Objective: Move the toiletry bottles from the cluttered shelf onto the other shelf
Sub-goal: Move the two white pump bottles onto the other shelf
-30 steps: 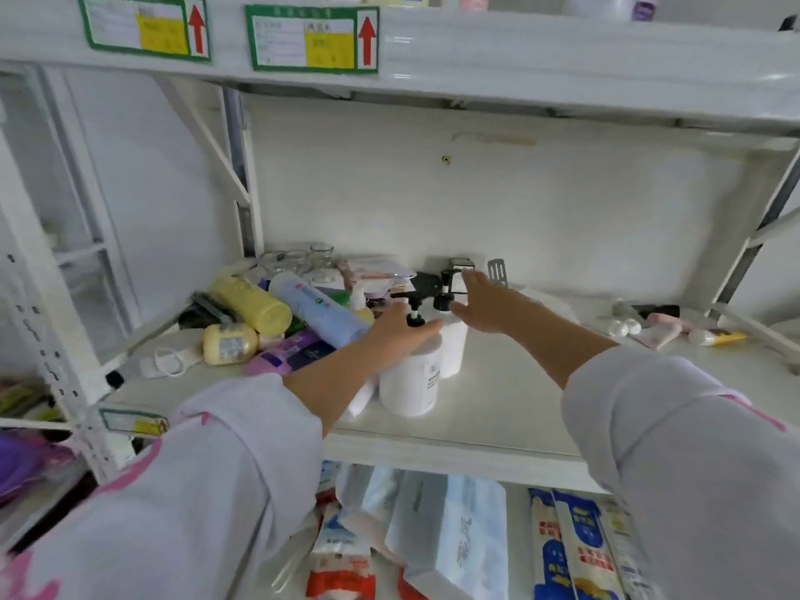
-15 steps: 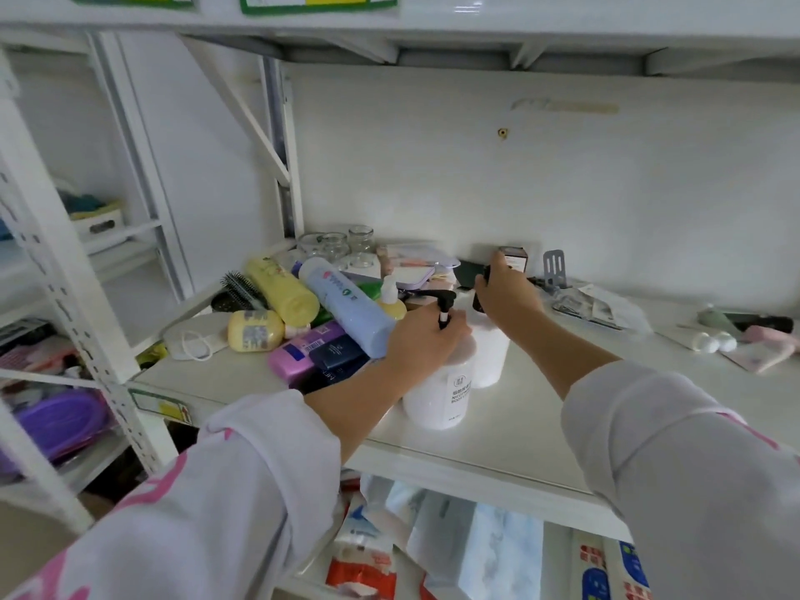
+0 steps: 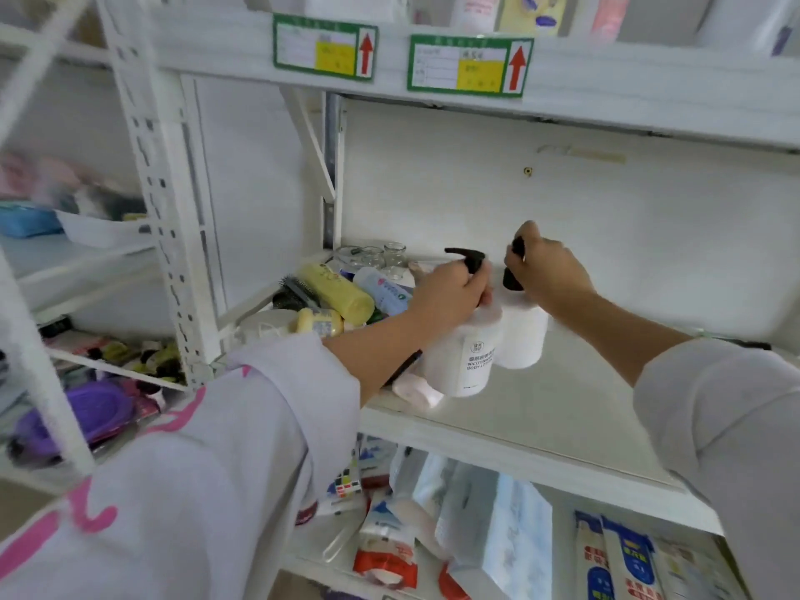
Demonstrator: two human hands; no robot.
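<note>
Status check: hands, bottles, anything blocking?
Left hand grips near pump bottle at its neck. Right hand grips far pump bottle. Both at shelf level. Clutter left; nothing blocking.

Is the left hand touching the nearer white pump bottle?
Touching. The head view shows the left hand curled around the neck of the nearer pump bottle, below its black pump.

Single head-worn view, facing forward and slightly down, close to the shelf (image 3: 498, 430) (wide-angle)
</note>
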